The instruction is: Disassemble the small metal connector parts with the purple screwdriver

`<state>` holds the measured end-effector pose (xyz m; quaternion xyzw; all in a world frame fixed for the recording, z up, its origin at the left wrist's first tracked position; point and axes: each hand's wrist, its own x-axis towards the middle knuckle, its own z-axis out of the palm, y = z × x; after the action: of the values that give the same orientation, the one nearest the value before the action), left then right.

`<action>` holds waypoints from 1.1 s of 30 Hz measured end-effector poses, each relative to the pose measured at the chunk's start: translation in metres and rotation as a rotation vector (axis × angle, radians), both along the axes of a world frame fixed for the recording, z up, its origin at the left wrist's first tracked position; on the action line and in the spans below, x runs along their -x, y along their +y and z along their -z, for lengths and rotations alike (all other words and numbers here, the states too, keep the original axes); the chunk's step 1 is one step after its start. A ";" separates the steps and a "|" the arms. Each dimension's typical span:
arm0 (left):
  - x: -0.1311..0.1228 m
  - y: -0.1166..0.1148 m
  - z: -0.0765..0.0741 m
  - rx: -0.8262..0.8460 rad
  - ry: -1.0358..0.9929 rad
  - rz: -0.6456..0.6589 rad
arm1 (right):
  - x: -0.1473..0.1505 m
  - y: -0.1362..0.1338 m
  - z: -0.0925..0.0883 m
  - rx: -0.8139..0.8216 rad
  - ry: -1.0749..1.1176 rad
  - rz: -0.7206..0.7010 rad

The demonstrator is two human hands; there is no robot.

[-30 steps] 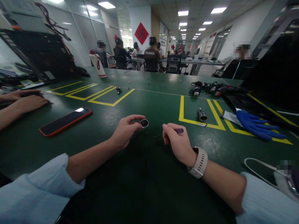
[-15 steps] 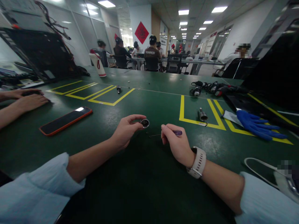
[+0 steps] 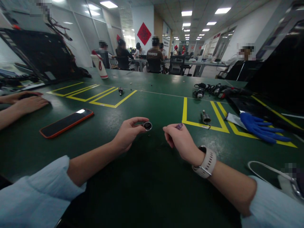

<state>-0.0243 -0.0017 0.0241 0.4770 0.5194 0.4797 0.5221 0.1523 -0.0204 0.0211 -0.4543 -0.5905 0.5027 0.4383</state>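
Thumb and fingers of my left hand [image 3: 128,133] pinch a small round metal cup-like part [image 3: 147,126] by its rim. Its dark inside faces me. To the right, my right hand [image 3: 180,138] is closed on a thin screwdriver, whose purple handle [image 3: 179,126] sticks out above the fingers. The shaft is blurred and hard to make out. A tiny dark piece [image 3: 149,135] lies on the green table just below the metal part. Beyond my right hand, a metal socket-shaped part [image 3: 206,117] stands inside a yellow tape outline, apart from the hand.
An orange-cased phone [image 3: 67,123] lies on the left, near another person's hands [image 3: 29,103] on a mouse. A small metal part [image 3: 121,91] sits farther back. On the right are a blue glove [image 3: 260,127] and dark tools [image 3: 211,90]. A white cup [image 3: 99,66] stands behind.
My right hand has tilted and shifted slightly right with the screwdriver, whose shaft no longer shows clearly near the tiny pieces. My left hand holds the metal part almost unmoved.
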 end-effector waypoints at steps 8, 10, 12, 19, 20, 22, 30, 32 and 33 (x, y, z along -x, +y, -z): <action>-0.001 -0.001 -0.002 0.011 -0.014 -0.012 | 0.005 -0.001 0.016 0.045 0.303 -0.008; -0.002 -0.001 -0.002 0.009 -0.003 -0.022 | 0.004 -0.002 0.016 -0.041 0.351 -0.007; -0.001 -0.002 -0.002 0.007 -0.004 -0.019 | 0.003 -0.003 0.016 -0.160 0.342 0.007; 0.000 -0.001 0.001 -0.029 -0.036 0.024 | 0.003 -0.011 0.011 -0.337 -0.010 -0.031; 0.000 -0.001 0.002 -0.032 -0.039 0.024 | 0.003 -0.012 0.010 -0.346 -0.040 -0.036; 0.000 -0.002 0.002 -0.034 -0.041 0.024 | 0.004 -0.014 0.009 -0.359 -0.087 -0.053; 0.000 -0.001 0.002 -0.076 0.034 -0.005 | 0.009 -0.016 0.011 -0.491 -0.243 -0.111; 0.000 -0.001 0.002 -0.091 0.053 -0.016 | 0.010 -0.017 0.011 -0.511 -0.254 -0.122; 0.000 -0.002 0.003 -0.097 0.060 -0.017 | 0.010 -0.017 0.010 -0.516 -0.258 -0.125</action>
<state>-0.0247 -0.0033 0.0215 0.5115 0.5150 0.4943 0.4784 0.1426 -0.0372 0.0109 -0.3505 -0.7767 0.2999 0.4288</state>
